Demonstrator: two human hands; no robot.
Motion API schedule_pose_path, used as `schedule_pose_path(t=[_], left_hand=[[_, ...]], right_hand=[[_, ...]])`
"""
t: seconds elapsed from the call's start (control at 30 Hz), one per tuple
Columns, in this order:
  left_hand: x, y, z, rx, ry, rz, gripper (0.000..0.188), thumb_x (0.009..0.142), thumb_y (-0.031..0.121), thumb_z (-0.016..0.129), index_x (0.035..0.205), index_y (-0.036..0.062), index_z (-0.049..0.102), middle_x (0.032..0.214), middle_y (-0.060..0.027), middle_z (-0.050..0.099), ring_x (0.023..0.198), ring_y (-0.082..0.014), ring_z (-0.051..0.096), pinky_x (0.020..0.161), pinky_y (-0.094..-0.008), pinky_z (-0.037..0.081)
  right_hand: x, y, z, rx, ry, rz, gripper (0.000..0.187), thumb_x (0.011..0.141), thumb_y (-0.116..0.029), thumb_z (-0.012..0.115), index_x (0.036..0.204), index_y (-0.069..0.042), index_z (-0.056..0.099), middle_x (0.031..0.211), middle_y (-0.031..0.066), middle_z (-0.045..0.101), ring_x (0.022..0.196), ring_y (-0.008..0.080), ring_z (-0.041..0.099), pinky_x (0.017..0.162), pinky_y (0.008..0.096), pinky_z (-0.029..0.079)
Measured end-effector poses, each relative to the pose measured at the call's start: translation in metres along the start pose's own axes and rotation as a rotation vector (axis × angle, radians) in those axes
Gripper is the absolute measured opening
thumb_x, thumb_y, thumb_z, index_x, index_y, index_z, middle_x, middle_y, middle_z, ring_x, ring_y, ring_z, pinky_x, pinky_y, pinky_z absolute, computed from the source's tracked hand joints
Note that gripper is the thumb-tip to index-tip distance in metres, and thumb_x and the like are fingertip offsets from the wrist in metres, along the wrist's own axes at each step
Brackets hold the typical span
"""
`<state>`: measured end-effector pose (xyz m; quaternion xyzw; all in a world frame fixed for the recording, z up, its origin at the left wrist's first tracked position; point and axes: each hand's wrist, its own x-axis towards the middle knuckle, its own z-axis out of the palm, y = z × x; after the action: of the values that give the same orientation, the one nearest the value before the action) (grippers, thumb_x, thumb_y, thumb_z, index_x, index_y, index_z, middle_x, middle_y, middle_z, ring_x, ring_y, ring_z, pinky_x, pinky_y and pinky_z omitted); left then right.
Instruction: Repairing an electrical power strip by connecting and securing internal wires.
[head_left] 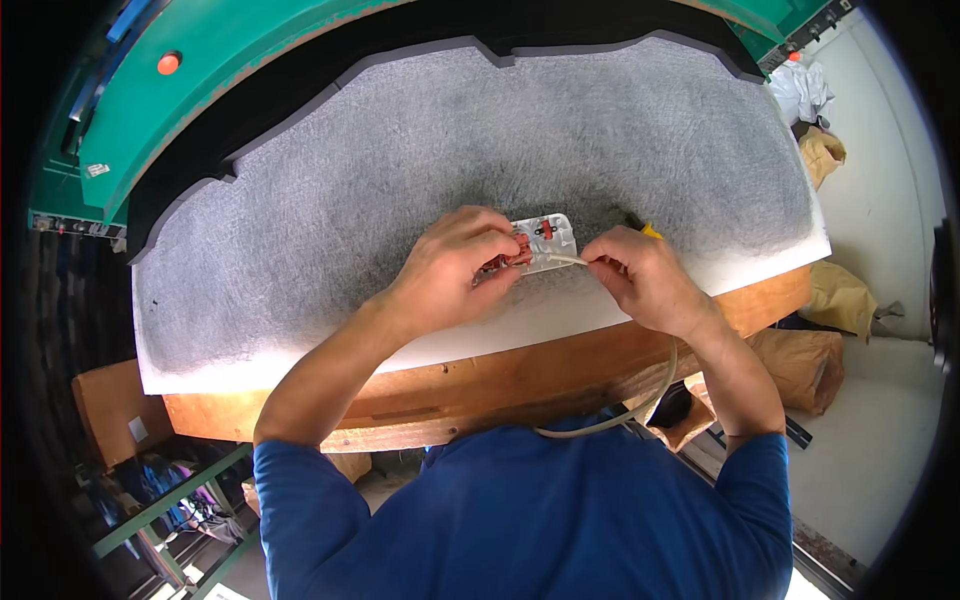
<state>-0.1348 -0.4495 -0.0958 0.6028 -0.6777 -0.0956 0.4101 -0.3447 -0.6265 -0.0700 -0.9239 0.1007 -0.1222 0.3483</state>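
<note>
Head view: white shell (564,234) holds red parts (522,249).

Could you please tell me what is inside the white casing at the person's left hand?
Inside the white casing are red parts, and a pale cable reaches over its right side. The left hand covers its left end, so what lies there cannot fully be seen.
</note>
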Motion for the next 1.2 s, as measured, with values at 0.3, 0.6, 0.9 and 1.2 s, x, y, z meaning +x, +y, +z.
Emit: schedule_pose_path(t=[0.3, 0.6, 0.9, 1.2], left_hand=[[0.006, 0.009, -0.002, -0.063, 0.016, -0.055, 0.018, 0.075, -0.001, 0.077, 0.09, 0.0041, 0.067, 0.095, -0.0091, 0.066, 0.091, -0.0284, 0.063, 0.076, -0.0366, 0.052], [0.008, 0.008, -0.005, 0.089, -0.024, 0.018, 0.017, 0.077, 0.0, 0.075, 0.09, 0.0038, 0.066, 0.088, -0.0092, 0.063, 0.082, -0.0291, 0.061, 0.071, -0.0376, 0.051], [0.015, 0.01, 0.006, -0.19, 0.068, -0.244, 0.006, 0.088, 0.001, 0.07, 0.092, 0.0016, 0.066, 0.082, -0.0078, 0.065, 0.072, -0.0163, 0.063, 0.063, -0.028, 0.051], [0.029, 0.019, 0.003, -0.408, 0.016, -0.584, 0.003, 0.092, 0.002, 0.065, 0.092, -0.0006, 0.066, 0.083, -0.004, 0.068, 0.075, -0.0067, 0.062, 0.063, -0.0232, 0.05]], right_hand=[[0.007, 0.002, -0.008, -0.059, -0.077, 0.02, 0.013, 0.083, 0.005, 0.067, 0.094, -0.001, 0.064, 0.083, 0.0134, 0.064, 0.072, 0.0268, 0.065, 0.062, 0.0351, 0.05], [0.014, 0.004, -0.01, -0.029, -0.073, 0.042, 0.01, 0.081, 0.002, 0.065, 0.089, -0.004, 0.064, 0.082, 0.0158, 0.063, 0.076, 0.0375, 0.064, 0.066, 0.0457, 0.049], [0.02, 0.007, -0.011, -0.062, -0.104, 0.017, 0.013, 0.08, 0.002, 0.067, 0.09, -0.004, 0.064, 0.083, 0.0157, 0.063, 0.079, 0.0378, 0.063, 0.068, 0.0463, 0.049], [0.042, -0.01, 0.026, 0.079, 0.12, -0.19, 0.019, 0.074, -0.003, 0.077, 0.09, -0.004, 0.066, 0.084, 0.0139, 0.063, 0.08, 0.0342, 0.062, 0.069, 0.0423, 0.05]])
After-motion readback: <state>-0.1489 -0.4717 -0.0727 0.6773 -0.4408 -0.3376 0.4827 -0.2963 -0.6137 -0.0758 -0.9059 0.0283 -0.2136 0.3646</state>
